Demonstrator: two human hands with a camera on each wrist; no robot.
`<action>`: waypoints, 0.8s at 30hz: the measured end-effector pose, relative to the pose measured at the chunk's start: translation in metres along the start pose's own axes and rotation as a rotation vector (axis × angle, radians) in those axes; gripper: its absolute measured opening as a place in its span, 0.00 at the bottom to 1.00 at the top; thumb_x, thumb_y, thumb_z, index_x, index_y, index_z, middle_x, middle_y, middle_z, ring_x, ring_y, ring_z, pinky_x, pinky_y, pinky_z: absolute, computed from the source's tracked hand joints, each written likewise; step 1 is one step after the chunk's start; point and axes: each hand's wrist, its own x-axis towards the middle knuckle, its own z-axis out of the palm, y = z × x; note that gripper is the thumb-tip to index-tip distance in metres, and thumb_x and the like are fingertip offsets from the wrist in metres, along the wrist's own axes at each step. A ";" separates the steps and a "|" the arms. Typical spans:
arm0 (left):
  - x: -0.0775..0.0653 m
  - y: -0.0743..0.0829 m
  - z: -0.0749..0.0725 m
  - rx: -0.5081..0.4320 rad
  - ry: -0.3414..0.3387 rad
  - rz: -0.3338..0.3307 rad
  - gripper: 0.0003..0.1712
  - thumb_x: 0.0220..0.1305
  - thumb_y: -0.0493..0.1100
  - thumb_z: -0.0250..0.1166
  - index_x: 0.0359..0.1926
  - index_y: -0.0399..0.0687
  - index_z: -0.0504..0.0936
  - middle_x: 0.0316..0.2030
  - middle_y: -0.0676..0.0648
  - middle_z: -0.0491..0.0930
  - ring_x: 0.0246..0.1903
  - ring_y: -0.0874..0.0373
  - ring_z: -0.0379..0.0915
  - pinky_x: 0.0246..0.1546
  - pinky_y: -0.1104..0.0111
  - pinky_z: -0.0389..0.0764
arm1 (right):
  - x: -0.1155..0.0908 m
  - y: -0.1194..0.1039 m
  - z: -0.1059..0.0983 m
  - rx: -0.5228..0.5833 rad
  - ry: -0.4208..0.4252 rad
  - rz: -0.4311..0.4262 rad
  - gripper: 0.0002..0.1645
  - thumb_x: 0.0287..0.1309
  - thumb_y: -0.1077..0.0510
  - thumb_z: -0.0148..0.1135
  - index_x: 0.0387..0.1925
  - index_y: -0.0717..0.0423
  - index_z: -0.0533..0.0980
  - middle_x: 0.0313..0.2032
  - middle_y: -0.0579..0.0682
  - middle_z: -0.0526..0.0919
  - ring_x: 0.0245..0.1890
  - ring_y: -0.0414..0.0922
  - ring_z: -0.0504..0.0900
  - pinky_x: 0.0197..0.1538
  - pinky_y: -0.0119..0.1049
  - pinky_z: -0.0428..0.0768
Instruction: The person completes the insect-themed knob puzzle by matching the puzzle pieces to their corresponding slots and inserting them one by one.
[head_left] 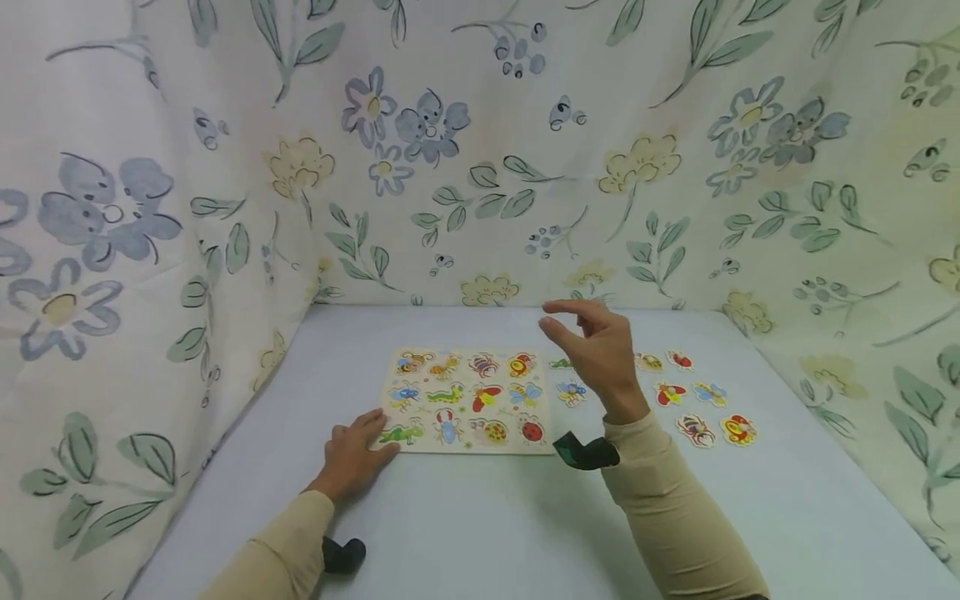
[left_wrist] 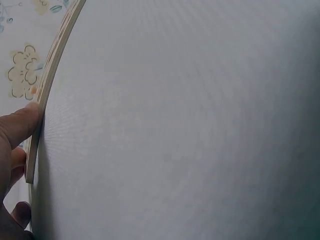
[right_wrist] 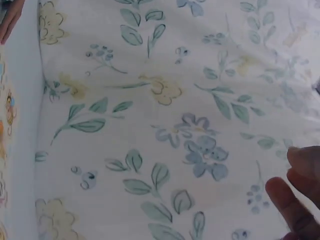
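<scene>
Tbh, with the left hand (head_left: 356,457) resting relaxed against the puzzle board (head_left: 468,407) on the bench (head_left: 480,525), I'd have the loose, empty right hand (head_left: 602,354) pinch the bug cutouts (head_left: 670,394) beside the board by their edges.

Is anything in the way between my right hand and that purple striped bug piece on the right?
Nothing visible stands between them. Your right hand hangs above the table, and the purple striped bug piece lies uncovered, right of your sleeve.
</scene>
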 end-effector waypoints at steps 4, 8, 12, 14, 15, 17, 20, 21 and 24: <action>0.001 0.001 0.001 0.004 0.003 0.013 0.38 0.61 0.53 0.67 0.67 0.40 0.69 0.68 0.44 0.62 0.47 0.46 0.59 0.44 0.55 0.59 | -0.011 -0.008 -0.028 -0.046 0.069 -0.001 0.12 0.53 0.72 0.66 0.42 0.72 0.81 0.38 0.64 0.82 0.35 0.44 0.65 0.39 0.34 0.64; 0.001 0.002 0.000 0.012 -0.004 0.007 0.38 0.61 0.53 0.66 0.67 0.39 0.68 0.69 0.43 0.62 0.47 0.45 0.58 0.44 0.54 0.58 | -0.022 -0.003 -0.051 -0.103 0.139 0.010 0.12 0.53 0.71 0.67 0.41 0.71 0.82 0.34 0.63 0.82 0.32 0.43 0.62 0.34 0.34 0.60; 0.001 0.002 -0.002 0.017 -0.019 0.010 0.38 0.62 0.53 0.66 0.68 0.39 0.67 0.69 0.42 0.61 0.48 0.45 0.58 0.45 0.52 0.59 | -0.032 0.016 -0.078 -0.149 0.215 0.063 0.13 0.53 0.67 0.70 0.42 0.66 0.83 0.23 0.58 0.73 0.29 0.46 0.61 0.30 0.36 0.57; 0.001 0.003 -0.003 0.011 -0.028 0.009 0.39 0.63 0.54 0.65 0.68 0.39 0.67 0.69 0.42 0.60 0.48 0.45 0.58 0.45 0.53 0.58 | -0.038 0.032 -0.093 -0.179 0.252 0.117 0.14 0.53 0.63 0.71 0.43 0.61 0.84 0.22 0.56 0.68 0.29 0.46 0.60 0.30 0.36 0.57; 0.001 0.003 -0.003 0.009 -0.032 0.011 0.39 0.63 0.54 0.65 0.68 0.39 0.66 0.69 0.42 0.60 0.48 0.45 0.58 0.45 0.52 0.58 | -0.041 0.040 -0.100 -0.198 0.269 0.146 0.14 0.54 0.61 0.71 0.44 0.58 0.85 0.22 0.56 0.66 0.29 0.46 0.61 0.30 0.36 0.57; 0.001 0.003 -0.003 0.010 -0.037 0.013 0.39 0.63 0.54 0.65 0.68 0.39 0.66 0.69 0.42 0.59 0.48 0.45 0.58 0.45 0.52 0.58 | -0.047 0.056 -0.115 -0.232 0.302 0.196 0.15 0.54 0.57 0.72 0.44 0.55 0.85 0.24 0.54 0.68 0.29 0.44 0.61 0.31 0.36 0.57; 0.001 0.003 -0.003 0.013 -0.037 0.018 0.39 0.63 0.54 0.64 0.68 0.38 0.66 0.69 0.41 0.59 0.49 0.44 0.58 0.46 0.51 0.58 | -0.055 0.075 -0.132 -0.273 0.348 0.261 0.16 0.54 0.54 0.71 0.45 0.55 0.85 0.26 0.54 0.71 0.29 0.45 0.61 0.33 0.37 0.57; 0.001 0.003 -0.003 0.014 -0.037 0.018 0.39 0.63 0.54 0.64 0.68 0.38 0.66 0.69 0.41 0.59 0.49 0.43 0.58 0.46 0.50 0.58 | -0.057 0.081 -0.137 -0.283 0.362 0.280 0.16 0.54 0.54 0.71 0.44 0.55 0.85 0.26 0.54 0.71 0.29 0.45 0.61 0.33 0.37 0.57; 0.001 0.005 -0.002 0.013 -0.039 0.014 0.39 0.63 0.54 0.65 0.68 0.38 0.66 0.70 0.41 0.59 0.49 0.43 0.58 0.47 0.49 0.58 | -0.066 0.101 -0.150 -0.320 0.388 0.353 0.17 0.55 0.52 0.71 0.45 0.56 0.85 0.26 0.55 0.71 0.29 0.45 0.61 0.34 0.37 0.57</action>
